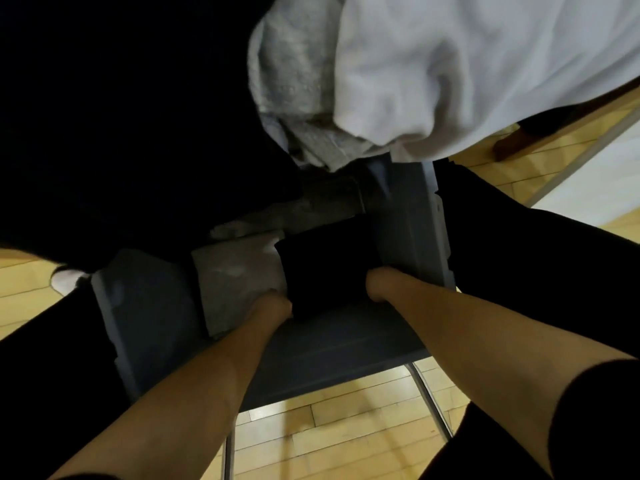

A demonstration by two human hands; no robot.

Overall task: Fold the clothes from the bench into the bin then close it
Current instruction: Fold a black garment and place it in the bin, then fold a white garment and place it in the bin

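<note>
text: none readable | labels: none | numbers: none | signs: none

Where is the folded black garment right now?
In the head view, the folded black garment sits inside the grey bin, right of the folded grey garment, between both hands.

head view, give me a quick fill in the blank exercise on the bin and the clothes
1. Both hands, the left hand and the right hand, hold a folded ____ garment inside the bin.
2. Beside it in the bin lies a folded ____ cloth.
3. The white garment lies ____ the bin, not in it.
4. The floor is made of ____.

Missing words: black; grey; above; wood
</note>
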